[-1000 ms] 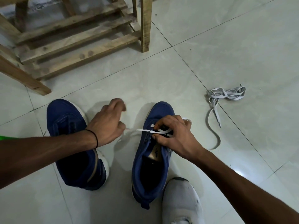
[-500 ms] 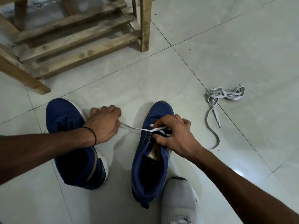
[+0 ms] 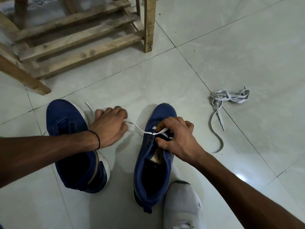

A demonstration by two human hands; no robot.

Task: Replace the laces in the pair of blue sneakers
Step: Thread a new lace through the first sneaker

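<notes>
At the right blue sneaker point(image 3: 142, 162), left hand point(image 3: 110, 128) and right hand point(image 3: 179, 140), fingers point(image 3: 166, 122) pinching the white lace point(image 3: 140, 129).

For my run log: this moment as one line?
left hand: grips flat white lace | right hand: pinches lace at blue fabric sneaker eyelets | loose grey lace: tiled floor

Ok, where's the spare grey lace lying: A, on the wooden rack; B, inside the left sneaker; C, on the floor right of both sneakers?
C: the grey lace lies bunched on the floor, to the right of the nearer sneaker and clear of it.
</notes>
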